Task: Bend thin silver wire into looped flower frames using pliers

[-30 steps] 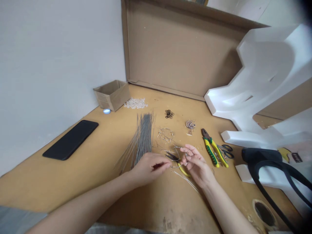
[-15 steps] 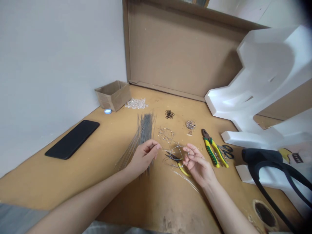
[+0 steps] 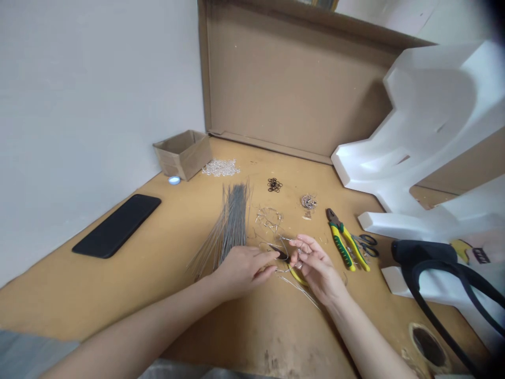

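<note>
A bent silver wire piece [image 3: 284, 245] is pinched in the fingers of my right hand [image 3: 315, 266]. My left hand [image 3: 248, 268] has come up beside it, with its finger and thumb around the wire's lower left end. Beneath both hands lie pliers with yellow handles [image 3: 298, 276], partly hidden. A bundle of straight grey wires [image 3: 235, 218] is spread just behind my left hand. Bent wire pieces [image 3: 269, 218] lie beyond my hands, and a few loose straight wires [image 3: 302, 291] rest below them.
Green and yellow pliers [image 3: 347, 242] and scissors [image 3: 367, 245] lie at right. Black rings [image 3: 274, 185], a small metal coil [image 3: 309, 201], clear pieces [image 3: 221, 167] and a cardboard box [image 3: 183, 155] are behind. A black phone [image 3: 118, 225] lies left; white foam [image 3: 426, 121] stands right.
My left hand has moved down and to the right, closer to my right hand. The wire piece in my right hand has turned a little.
</note>
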The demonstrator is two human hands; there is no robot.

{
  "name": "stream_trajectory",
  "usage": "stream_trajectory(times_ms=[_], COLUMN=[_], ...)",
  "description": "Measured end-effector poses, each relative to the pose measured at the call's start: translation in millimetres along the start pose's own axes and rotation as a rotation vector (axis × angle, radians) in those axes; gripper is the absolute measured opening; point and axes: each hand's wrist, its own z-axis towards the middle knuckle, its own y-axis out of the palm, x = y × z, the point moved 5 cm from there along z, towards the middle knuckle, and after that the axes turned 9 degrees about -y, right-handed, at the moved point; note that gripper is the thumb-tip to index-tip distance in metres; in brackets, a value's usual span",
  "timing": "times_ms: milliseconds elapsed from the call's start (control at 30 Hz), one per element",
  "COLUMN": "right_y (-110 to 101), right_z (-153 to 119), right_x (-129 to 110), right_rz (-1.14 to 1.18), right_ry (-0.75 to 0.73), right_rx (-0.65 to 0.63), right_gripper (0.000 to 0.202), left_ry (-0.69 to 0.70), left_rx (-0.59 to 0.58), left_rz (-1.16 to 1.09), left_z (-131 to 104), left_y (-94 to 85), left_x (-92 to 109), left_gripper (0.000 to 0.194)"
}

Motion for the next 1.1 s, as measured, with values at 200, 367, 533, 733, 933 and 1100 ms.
stream_trajectory(times_ms=[200,367,533,733,933,1100], right_y=[-1,-7,-12,-12,-13,-16], right_z=[0,2,4,5,5,5], right_x=[8,12,12,10,10,11], right_rz=[0.098,0.168,0.202,0.235,0.247,0.262], right_ry=[0.094,0.165,0.188,0.168,0.158,0.145], right_rx=[-0.013,0.036,0.058,0.050,0.057,0.071], right_gripper=[0.034,0.034,0.036,0.037,0.039,0.039], left_ry=[-0.093,-0.303,-0.438,-0.474,-0.506,-0.561], left_rx=[-0.045,-0.102,-0.095,-0.050,0.055,-0.008], left_rz=[-0.035,-0.422,-0.688,-0.786,-0.837,-0.967], left_z=[3,7,12,14,15,15], left_y=[0.7,-1.2,-0.3,0.9,-1.2,4.9], left_x=[-2,-8,-19,-24,-30,-33], left_gripper=[0.014,0.021,0.026,0.026,0.028,0.031])
